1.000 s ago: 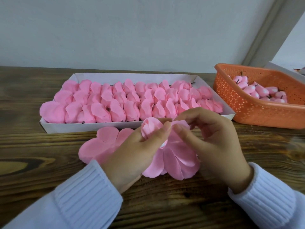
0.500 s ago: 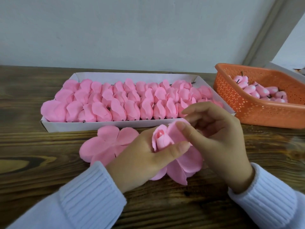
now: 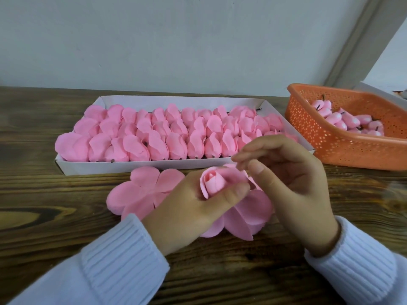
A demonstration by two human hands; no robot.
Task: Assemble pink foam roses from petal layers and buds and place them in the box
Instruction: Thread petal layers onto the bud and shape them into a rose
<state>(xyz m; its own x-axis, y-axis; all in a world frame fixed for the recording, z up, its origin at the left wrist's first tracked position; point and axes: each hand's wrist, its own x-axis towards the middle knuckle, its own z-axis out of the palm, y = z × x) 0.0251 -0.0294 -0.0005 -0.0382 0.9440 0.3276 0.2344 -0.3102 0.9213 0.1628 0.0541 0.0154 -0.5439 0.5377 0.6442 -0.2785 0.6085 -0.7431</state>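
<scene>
Head camera, looking down at your hands: your left hand (image 3: 193,208) is closed around a half-built rose (image 3: 217,183), thumb pressed across its front, with the bud's pale tip showing at the top between wrapped petals. The rose's outer petal layer (image 3: 253,212) still fans out loose beneath your palm and toward the right, so its lower half is hidden behind your fingers. Your right hand (image 3: 286,179) sits just beside it, fingers loosely curled and slightly spread, holding nothing; its fingertips (image 3: 240,160) hover at the rose's upper right edge, and you cannot tell whether they touch a petal or only come close.

A second flat petal layer (image 3: 141,192) lies on the wooden table (image 3: 44,216), partly covered by your left hand and wrist. White ribbed sleeves (image 3: 119,256) cover both forearms and run out of frame at the bottom.

Just beyond your hands, the long white box (image 3: 72,167) holds tightly packed rows of pink roses (image 3: 154,133); they overlap so much that single flowers are hard to separate, and your right hand hides the box's near right corner. To the right, an orange perforated basket (image 3: 326,137) holds a heap of pink buds (image 3: 334,118) with dark stems, cut off by the frame edge.
</scene>
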